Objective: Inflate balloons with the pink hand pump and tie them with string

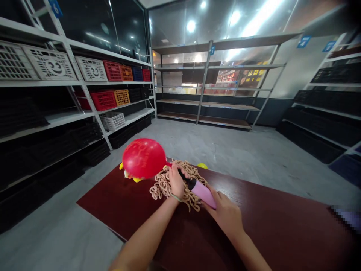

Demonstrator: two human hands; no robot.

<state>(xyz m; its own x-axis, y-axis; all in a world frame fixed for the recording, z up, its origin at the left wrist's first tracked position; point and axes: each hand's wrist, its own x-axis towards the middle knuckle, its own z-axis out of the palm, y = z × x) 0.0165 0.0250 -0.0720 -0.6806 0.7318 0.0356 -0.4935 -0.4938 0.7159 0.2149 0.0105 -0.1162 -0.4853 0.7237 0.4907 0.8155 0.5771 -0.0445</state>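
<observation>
A red inflated balloon (144,158) with faint printing hangs over the left part of the dark red-brown table (113,199). My left hand (177,182) is closed around the balloon's neck, where it meets the black front end of a hand pump. The pump's pink barrel (203,193) points down toward me, and my right hand (227,210) grips its rear end. Beneath both hands lies a heap of tan rope (162,183), partly covered by them. Yellow and white pieces (137,180) peek out from behind the balloon; their kind is hidden.
A yellow round thing (202,165) shows at the table's far edge. White shelving with red, orange and white crates (103,100) stands on the left. Grey metal racks (201,82) line the back, and shelves of black crates (324,116) stand on the right.
</observation>
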